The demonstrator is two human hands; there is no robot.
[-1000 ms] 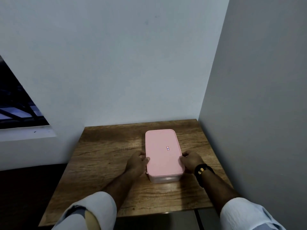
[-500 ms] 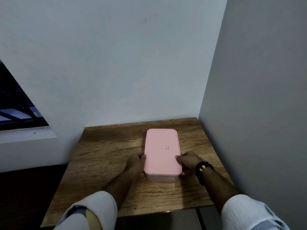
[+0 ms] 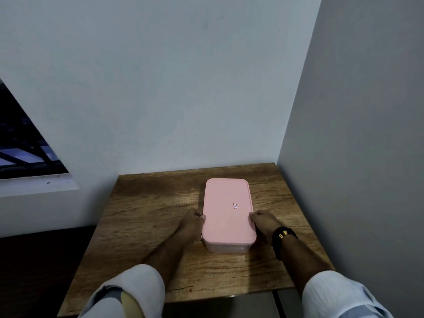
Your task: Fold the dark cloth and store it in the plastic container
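Left hand (image 3: pixel 192 222): fingers curled, pressed against the left edge of the pink lid (image 3: pixel 228 210).
Right hand (image 3: pixel 263 222): curled the same way on the lid's right edge — a dark wristband (image 3: pixel 282 236) behind it.
Plastic container (image 3: pixel 227 247): closed, clear base under the lid (contents not discernible), gripped between both hands.
Table (image 3: pixel 149 216): wooden, set in a wall corner — container right of centre.
Dark cloth: cannot tell where.

Desk (image 3: pixel 146 216) bare along left edge — free passage. Right and rear edges blocked by walls; lidded container (image 3: pixel 228 212) occupies centre-right.
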